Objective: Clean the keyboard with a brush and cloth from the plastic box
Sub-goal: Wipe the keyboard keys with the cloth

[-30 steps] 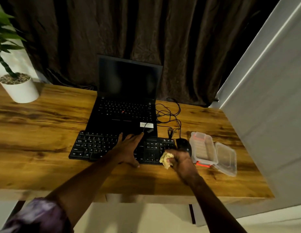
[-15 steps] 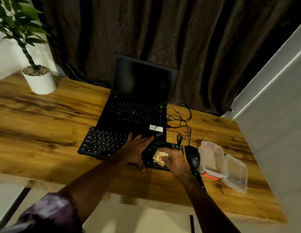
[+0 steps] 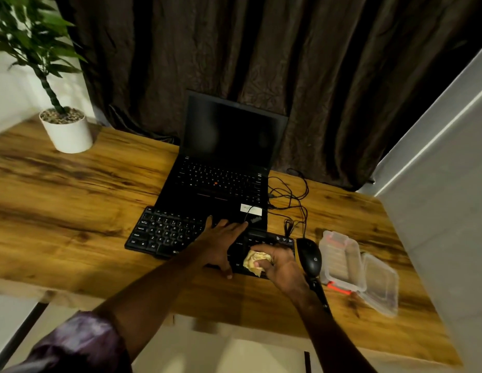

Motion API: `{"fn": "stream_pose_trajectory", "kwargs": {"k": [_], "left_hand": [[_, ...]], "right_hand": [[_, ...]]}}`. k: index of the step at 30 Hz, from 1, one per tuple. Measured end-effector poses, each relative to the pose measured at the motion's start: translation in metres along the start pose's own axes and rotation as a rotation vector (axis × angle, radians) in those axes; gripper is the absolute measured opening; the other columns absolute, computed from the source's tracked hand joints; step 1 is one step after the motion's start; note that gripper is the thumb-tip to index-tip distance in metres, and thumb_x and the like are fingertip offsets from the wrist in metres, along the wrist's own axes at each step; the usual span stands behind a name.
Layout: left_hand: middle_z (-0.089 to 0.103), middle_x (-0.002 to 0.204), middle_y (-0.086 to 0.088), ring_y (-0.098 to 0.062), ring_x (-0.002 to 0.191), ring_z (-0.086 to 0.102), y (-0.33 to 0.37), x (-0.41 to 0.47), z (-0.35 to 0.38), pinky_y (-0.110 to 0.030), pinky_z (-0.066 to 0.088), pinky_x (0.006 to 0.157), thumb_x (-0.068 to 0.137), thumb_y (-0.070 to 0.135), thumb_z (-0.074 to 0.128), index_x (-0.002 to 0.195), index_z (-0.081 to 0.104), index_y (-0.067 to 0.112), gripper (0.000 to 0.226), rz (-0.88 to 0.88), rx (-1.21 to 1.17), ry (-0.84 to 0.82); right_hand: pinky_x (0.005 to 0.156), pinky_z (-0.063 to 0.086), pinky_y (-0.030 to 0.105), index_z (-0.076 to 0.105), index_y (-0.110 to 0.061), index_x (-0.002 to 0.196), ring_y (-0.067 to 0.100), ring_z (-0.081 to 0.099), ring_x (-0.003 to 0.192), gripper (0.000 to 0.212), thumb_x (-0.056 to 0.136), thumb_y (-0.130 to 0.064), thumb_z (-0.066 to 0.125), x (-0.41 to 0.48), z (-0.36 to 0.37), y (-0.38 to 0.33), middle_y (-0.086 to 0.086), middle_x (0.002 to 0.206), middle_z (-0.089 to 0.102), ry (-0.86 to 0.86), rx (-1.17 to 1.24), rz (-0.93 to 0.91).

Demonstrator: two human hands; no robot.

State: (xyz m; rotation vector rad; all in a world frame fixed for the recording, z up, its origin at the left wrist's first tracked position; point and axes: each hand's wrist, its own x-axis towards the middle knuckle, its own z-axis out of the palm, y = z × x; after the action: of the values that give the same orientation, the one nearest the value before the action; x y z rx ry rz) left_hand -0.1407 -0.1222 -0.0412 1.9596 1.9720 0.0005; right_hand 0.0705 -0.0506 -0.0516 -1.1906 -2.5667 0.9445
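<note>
A black external keyboard lies on the wooden desk in front of the laptop. My left hand rests flat on its middle with fingers spread. My right hand grips a crumpled yellow cloth and presses it on the right end of the keyboard. The clear plastic box stands open at the right with its lid folded out. A thin dark object lies behind my right wrist; I cannot tell whether it is the brush.
An open black laptop stands behind the keyboard, with tangled cables to its right. A black mouse sits between keyboard and box. A potted plant stands at the far left. A grey wall borders the desk's right side.
My right hand has carried the cloth from the keyboard's front right corner up onto its right-hand keys. My left hand stays on the keyboard. The view has shifted.
</note>
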Motion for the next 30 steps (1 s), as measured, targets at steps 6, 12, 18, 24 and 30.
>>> {"fn": "stream_pose_trajectory", "kwargs": {"k": [6,12,18,24,30], "left_hand": [[0.008,0.164,0.001,-0.026,0.148,0.008,0.003,-0.001,-0.001,-0.067,0.002,0.115,0.054,0.06,0.087,0.159,0.007,0.021,0.137,-0.008,0.056,-0.023],[0.016,0.161,0.0,-0.026,0.146,0.014,0.002,0.002,-0.002,-0.068,0.0,0.114,0.049,0.06,0.088,0.157,0.016,0.018,0.137,-0.006,0.056,0.002],[0.015,0.162,-0.001,-0.026,0.147,0.011,-0.002,0.002,0.0,-0.067,-0.003,0.113,0.046,0.065,0.087,0.157,0.014,0.02,0.14,0.0,0.036,-0.003],[0.011,0.163,0.001,-0.027,0.149,0.009,-0.001,0.002,-0.003,-0.069,-0.004,0.113,0.049,0.063,0.088,0.158,0.012,0.021,0.139,-0.005,0.023,-0.026],[0.013,0.163,-0.001,-0.028,0.149,0.009,0.002,0.001,-0.005,-0.068,-0.004,0.114,0.05,0.06,0.088,0.158,0.012,0.019,0.139,-0.027,0.04,-0.038]], "right_hand": [[0.09,0.057,0.033,0.057,-0.066,0.11,0.017,0.063,0.107,0.045,0.091,-0.028,0.07,-0.003,0.001,0.013,0.001,0.126,0.064,0.038,-0.01,0.017],[0.092,0.053,0.026,0.064,-0.041,0.124,0.018,0.063,0.105,0.038,0.091,-0.024,0.07,0.024,0.013,-0.009,0.004,0.123,0.064,0.041,-0.026,-0.032],[0.09,0.056,0.03,0.069,-0.034,0.123,0.019,0.065,0.104,0.036,0.091,-0.016,0.068,0.036,-0.019,0.011,0.003,0.119,0.068,0.103,-0.034,-0.005],[0.089,0.056,0.028,0.072,-0.028,0.118,0.016,0.068,0.099,0.033,0.091,-0.01,0.069,0.036,-0.037,0.03,0.002,0.115,0.073,0.12,0.009,0.061],[0.068,0.047,0.005,0.071,-0.034,0.119,0.016,0.067,0.101,0.035,0.09,-0.014,0.071,0.051,-0.012,-0.004,-0.003,0.119,0.067,0.06,0.02,-0.025]]}}
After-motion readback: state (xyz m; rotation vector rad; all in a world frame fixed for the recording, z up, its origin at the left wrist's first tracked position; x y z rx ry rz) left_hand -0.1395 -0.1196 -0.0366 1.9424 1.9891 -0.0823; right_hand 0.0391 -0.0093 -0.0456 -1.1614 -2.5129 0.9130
